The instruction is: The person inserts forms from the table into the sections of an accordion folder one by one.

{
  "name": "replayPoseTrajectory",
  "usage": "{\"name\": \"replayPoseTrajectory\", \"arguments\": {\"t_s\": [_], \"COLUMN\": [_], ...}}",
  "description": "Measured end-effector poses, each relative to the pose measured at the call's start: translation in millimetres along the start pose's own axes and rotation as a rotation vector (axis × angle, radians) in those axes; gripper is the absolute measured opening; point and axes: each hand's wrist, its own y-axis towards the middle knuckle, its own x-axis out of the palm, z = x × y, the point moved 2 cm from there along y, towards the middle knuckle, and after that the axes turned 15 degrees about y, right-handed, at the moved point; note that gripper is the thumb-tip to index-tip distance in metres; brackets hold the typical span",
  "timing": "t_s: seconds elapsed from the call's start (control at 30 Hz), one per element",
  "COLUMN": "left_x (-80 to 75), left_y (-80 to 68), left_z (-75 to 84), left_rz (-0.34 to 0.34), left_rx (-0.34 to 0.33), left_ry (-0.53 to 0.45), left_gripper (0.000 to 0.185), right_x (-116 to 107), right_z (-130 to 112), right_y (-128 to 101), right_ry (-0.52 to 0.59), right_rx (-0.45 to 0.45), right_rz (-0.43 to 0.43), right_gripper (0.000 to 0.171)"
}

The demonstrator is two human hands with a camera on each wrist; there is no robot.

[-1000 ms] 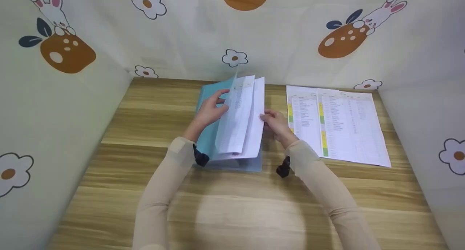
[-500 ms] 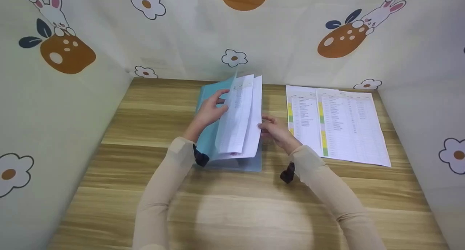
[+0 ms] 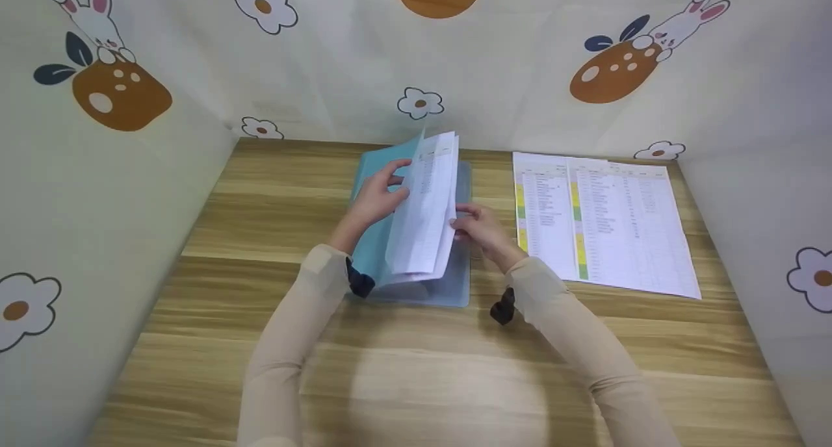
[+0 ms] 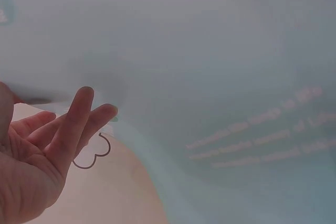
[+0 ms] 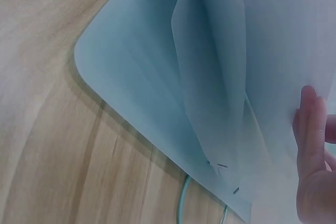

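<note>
A blue-green folder (image 3: 458, 288) lies spread on the wooden table, its cover leaning to the left. White paper sheets (image 3: 429, 200), the front one printed with a table, stand tilted up inside it. My left hand (image 3: 376, 197) rests against the left side of the raised leaf, thumb and fingers spread. In the left wrist view those fingers (image 4: 79, 124) extend loosely beside the pale folder surface (image 4: 189, 66). With my right hand (image 3: 486, 234) I pinch the right edge of the sheets, thumb in front. The right wrist view shows my fingers (image 5: 313, 135) along the paper's edge.
Two overlapping printed sheets (image 3: 624, 239) with yellow and green side strips lie to the right. A patterned cloth wall (image 3: 338, 63) closes off the back and sides of the table (image 3: 227, 213). Thin green cord loops (image 5: 182, 200) stick out from the folder.
My right hand first slid down along the paper's edge, then moved left, swinging the white sheets closer to the printed one. More of the folder's right side shows. My left hand stays in place.
</note>
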Motion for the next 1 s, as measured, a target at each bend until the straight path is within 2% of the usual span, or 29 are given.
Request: {"name": "replayPoseTrajectory", "arguments": {"t_s": [0.37,0.77,1.0], "left_x": [0.5,2.2,2.5], "left_y": [1.2,1.3,2.9], "left_z": [1.9,1.5,0.7], "left_rz": [0.002,-0.009,0.022], "left_rx": [0.016,-0.009,0.038], "left_ry": [0.012,0.005,0.009], "left_gripper": [0.05,0.05,0.05], "right_x": [10,13,14], "right_z": [4,8,8], "right_y": [1,4,5], "right_ry": [-0.04,-0.114,-0.141], "right_rx": [-0.016,0.007,-0.019], "right_rz": [0.016,0.038,0.042], "right_gripper": [0.04,0.042,0.044]}}
